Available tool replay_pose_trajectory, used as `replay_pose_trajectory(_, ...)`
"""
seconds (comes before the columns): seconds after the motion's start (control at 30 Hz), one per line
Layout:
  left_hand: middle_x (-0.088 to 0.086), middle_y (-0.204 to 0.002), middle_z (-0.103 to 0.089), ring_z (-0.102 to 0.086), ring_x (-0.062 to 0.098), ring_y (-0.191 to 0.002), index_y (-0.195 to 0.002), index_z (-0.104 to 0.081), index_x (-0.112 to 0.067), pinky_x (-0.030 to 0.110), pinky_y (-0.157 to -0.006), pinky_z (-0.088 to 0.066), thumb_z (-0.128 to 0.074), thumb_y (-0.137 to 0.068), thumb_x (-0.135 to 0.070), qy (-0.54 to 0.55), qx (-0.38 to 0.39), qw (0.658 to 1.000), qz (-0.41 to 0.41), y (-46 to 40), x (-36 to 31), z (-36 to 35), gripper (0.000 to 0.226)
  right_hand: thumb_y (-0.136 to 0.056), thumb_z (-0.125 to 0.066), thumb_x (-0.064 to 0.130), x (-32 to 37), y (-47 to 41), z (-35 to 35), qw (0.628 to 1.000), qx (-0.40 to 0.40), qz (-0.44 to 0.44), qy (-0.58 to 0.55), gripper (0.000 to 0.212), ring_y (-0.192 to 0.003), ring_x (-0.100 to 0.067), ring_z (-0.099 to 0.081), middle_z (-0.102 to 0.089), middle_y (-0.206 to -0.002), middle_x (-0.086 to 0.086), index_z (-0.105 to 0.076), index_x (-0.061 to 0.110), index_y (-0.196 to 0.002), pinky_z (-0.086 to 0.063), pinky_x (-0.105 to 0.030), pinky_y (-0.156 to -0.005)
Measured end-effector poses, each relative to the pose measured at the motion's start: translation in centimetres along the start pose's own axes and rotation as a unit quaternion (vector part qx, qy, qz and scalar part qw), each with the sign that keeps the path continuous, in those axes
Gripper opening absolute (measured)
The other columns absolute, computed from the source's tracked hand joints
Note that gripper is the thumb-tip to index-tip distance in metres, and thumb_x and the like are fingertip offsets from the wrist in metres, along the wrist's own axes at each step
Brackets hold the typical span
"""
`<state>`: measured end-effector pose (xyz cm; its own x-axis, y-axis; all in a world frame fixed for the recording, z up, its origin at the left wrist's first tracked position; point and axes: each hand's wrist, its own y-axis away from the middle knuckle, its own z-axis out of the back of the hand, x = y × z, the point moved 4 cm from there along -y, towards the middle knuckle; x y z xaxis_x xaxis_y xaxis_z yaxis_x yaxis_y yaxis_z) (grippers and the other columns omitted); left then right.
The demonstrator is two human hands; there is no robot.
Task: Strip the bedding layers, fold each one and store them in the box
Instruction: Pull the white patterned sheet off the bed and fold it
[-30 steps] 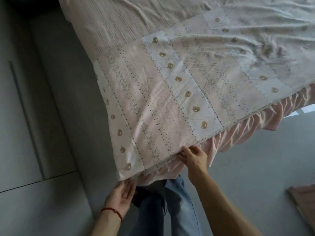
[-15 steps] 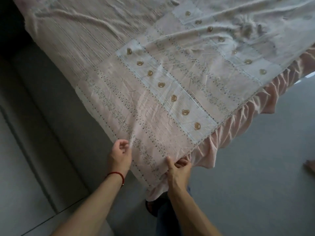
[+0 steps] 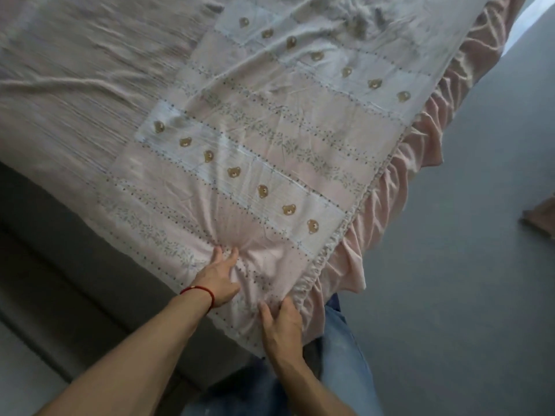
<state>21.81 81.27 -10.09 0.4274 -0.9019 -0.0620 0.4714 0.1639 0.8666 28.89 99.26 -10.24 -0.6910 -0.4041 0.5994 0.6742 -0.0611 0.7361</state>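
Observation:
A pink patchwork sheet (image 3: 270,151) with bear prints and dotted stripes covers the bed, with a pink ruffled skirt (image 3: 420,163) hanging along its right edge. My left hand (image 3: 217,277), with a red string at the wrist, lies on the near corner and its fingers gather the cloth into radiating creases. My right hand (image 3: 282,322) rests on the corner's gathered edge a little to the right, fingers pressing the fabric. No box is in view.
The grey bed base (image 3: 75,265) runs along the left below the sheet. Grey floor (image 3: 465,265) spreads to the right. A brownish folded cloth (image 3: 540,217) lies at the right edge. My jeans-clad legs (image 3: 345,355) stand against the bed's corner.
Both hands have moved from under the corner up onto the sheet's top. The left hand now bunches fabric inward, and the view has shifted over the bed.

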Motion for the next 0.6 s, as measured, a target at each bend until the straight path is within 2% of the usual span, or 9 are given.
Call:
replay_pose_trajectory(0.13, 0.011, -0.167, 0.019, -0.037, 0.035, -0.145, -0.161, 0.002, -0.034, 0.032, -0.111, -0.039, -0.058, -0.092, -0.022, -0.054, 0.059, 0.996, -0.028, -1.0, -0.1, 0.9, 0.092, -0.094, -0.066, 0.023, 0.2, 0.9, -0.1, 0.987, -0.111, -0.073, -0.096, 0.016, -0.094, -0.013, -0.061, -0.064, -0.102, 0.01, -0.056, 0.03, -0.105, -0.048, -0.031, -0.086)
replay_pose_trajectory(0.27, 0.023, -0.164, 0.018, -0.035, 0.037, -0.146, -0.161, 0.007, -0.025, 0.032, -0.112, -0.037, -0.056, -0.095, -0.022, -0.107, 0.086, 0.989, -0.053, -1.7, -0.8, 1.3, 0.092, -0.092, -0.071, 0.026, -0.6, 1.2, -0.2, 0.955, -0.225, -0.124, -0.149, 0.014, -0.088, -0.019, -0.064, -0.065, -0.091, 0.003, -0.057, 0.025, -0.092, -0.05, -0.032, -0.074)
replay_pose_trajectory(0.33, 0.026, -0.163, 0.018, -0.026, 0.037, -0.15, -0.161, 0.01, -0.021, 0.033, -0.115, -0.033, -0.054, -0.095, -0.019, -0.121, 0.084, 0.987, -0.071, -1.7, -1.0, 1.5, 0.092, -0.091, -0.073, 0.028, -0.3, 1.3, -1.0, 0.941, -0.279, -0.14, -0.131, 0.019, -0.091, -0.023, -0.062, -0.062, -0.097, 0.0, -0.057, 0.02, -0.098, -0.048, -0.034, -0.076)
replay_pose_trajectory(0.4, 0.028, -0.162, 0.02, -0.028, 0.038, -0.149, -0.16, 0.012, -0.02, 0.034, -0.112, -0.038, -0.053, -0.094, -0.017, -0.149, 0.089, 0.981, -0.082, -1.9, -0.6, 1.3, 0.093, -0.09, -0.074, 0.026, 0.4, 2.1, -2.7, 0.925, -0.337, -0.167, -0.056, 0.027, -0.095, -0.029, -0.059, -0.058, -0.105, -0.006, -0.057, 0.013, -0.107, -0.045, -0.036, -0.076)
replay_pose_trajectory(0.43, 0.03, -0.161, 0.019, -0.031, 0.039, -0.147, -0.16, 0.012, -0.019, 0.035, -0.11, -0.041, -0.054, -0.093, -0.017, -0.153, 0.088, 0.981, -0.085, -2.1, -0.5, 1.2, 0.094, -0.088, -0.075, 0.023, 0.9, 2.2, -3.5, 0.921, -0.361, -0.145, -0.007, 0.028, -0.092, -0.03, -0.06, -0.058, -0.104, -0.007, -0.059, 0.012, -0.108, -0.046, -0.036, -0.072)
replay_pose_trajectory(0.47, 0.032, -0.16, 0.019, -0.033, 0.04, -0.146, -0.16, 0.012, -0.017, 0.036, -0.109, -0.043, -0.054, -0.091, -0.017, -0.154, 0.086, 0.981, -0.084, -2.4, -0.5, 1.2, 0.095, -0.083, -0.079, 0.018, 1.6, 2.2, -4.5, 0.926, -0.36, -0.093, 0.056, 0.029, -0.086, -0.03, -0.063, -0.06, -0.1, -0.008, -0.062, 0.012, -0.105, -0.049, -0.036, -0.065)
replay_pose_trajectory(0.53, 0.036, -0.159, 0.012, -0.03, 0.042, -0.146, -0.159, 0.013, -0.014, 0.038, -0.11, -0.043, -0.055, -0.09, -0.021, -0.179, 0.078, 0.975, -0.105, -2.5, -0.5, 1.4, 0.097, -0.07, -0.089, 0.012, 3.3, 2.8, -6.9, 0.912, -0.375, 0.016, 0.164, 0.038, -0.071, -0.026, -0.066, -0.064, -0.089, -0.007, -0.068, 0.012, -0.103, -0.053, -0.033, -0.055)
replay_pose_trajectory(0.6, 0.039, -0.158, 0.006, -0.022, 0.044, -0.149, -0.158, 0.015, -0.009, 0.039, -0.112, -0.04, -0.056, -0.089, -0.025, -0.205, 0.091, 0.967, -0.118, -2.3, -0.3, 1.3, 0.1, -0.067, -0.091, 0.011, 3.8, 2.9, -9.3, 0.907, -0.379, 0.055, 0.175, 0.047, -0.071, -0.024, -0.067, -0.066, -0.088, -0.005, -0.07, 0.012, -0.11, -0.056, -0.032, -0.057)
